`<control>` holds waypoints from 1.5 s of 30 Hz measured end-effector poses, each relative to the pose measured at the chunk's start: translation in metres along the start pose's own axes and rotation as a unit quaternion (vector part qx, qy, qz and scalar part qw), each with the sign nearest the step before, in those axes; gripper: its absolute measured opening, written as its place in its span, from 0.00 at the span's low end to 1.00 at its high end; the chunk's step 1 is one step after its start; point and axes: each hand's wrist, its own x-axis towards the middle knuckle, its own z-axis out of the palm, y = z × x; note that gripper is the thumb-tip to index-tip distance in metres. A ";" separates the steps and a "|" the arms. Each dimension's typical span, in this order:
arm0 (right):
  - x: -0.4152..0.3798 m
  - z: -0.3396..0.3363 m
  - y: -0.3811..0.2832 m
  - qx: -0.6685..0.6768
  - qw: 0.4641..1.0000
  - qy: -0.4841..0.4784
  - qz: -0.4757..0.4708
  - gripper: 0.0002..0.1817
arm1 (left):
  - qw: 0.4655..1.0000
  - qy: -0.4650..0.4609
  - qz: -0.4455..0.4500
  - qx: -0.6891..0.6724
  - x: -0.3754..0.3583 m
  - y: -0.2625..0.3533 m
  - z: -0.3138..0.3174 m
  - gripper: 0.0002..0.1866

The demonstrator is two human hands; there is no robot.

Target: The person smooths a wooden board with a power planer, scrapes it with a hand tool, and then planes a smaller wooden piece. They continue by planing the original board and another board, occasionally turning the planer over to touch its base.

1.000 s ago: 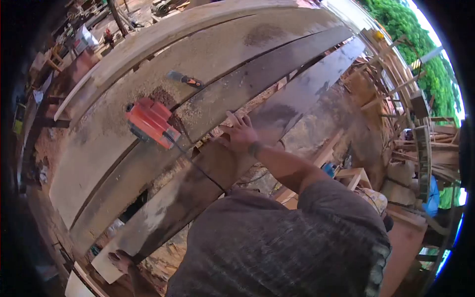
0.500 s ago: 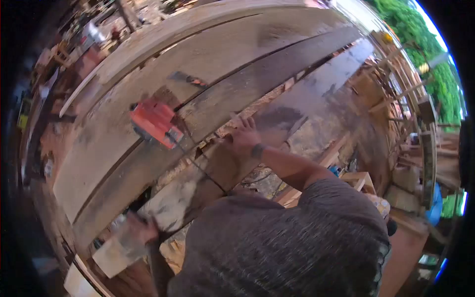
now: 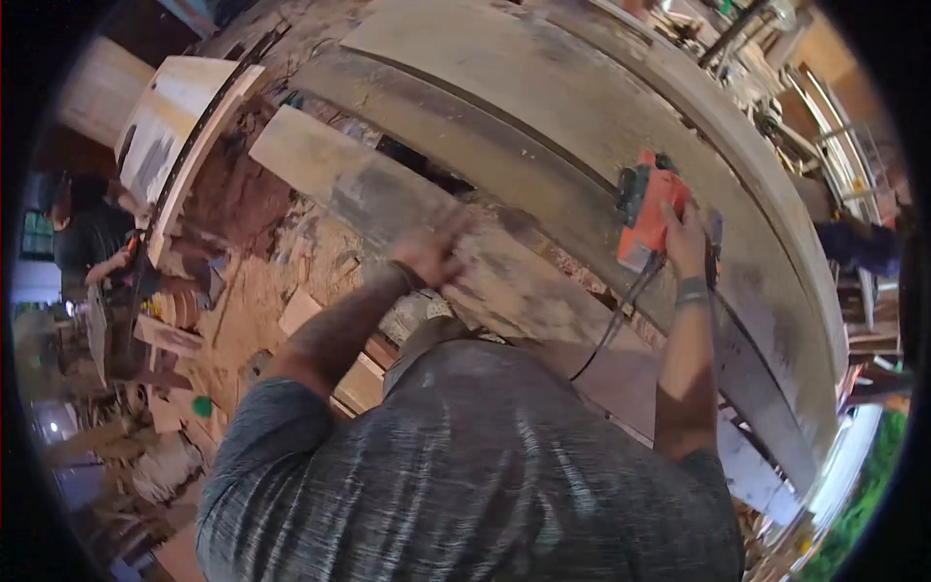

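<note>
A red electric planer with a dark cord rests on the wide boards to my right. My right hand is closed around its handle. My left hand lies with its fingers spread on a pale, stained plank in front of me; its outline is somewhat blurred. The planer's black cord runs down over the plank toward my body. Next to the plank, a long darker board lies beside a wider board.
At the far left another person stands near a pale panel, a hand near something orange. Wood shavings cover the ground at left. Timber and clutter fill the upper right.
My view has turned left. My right hand has gone from the plank onto the planer and grips it. My left hand has come to rest on the plank.
</note>
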 end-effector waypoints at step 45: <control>-0.076 0.170 -0.222 0.121 0.893 -0.431 -0.039 0.20 | 0.898 -0.344 -0.173 -0.214 -0.258 -0.133 0.143 0.20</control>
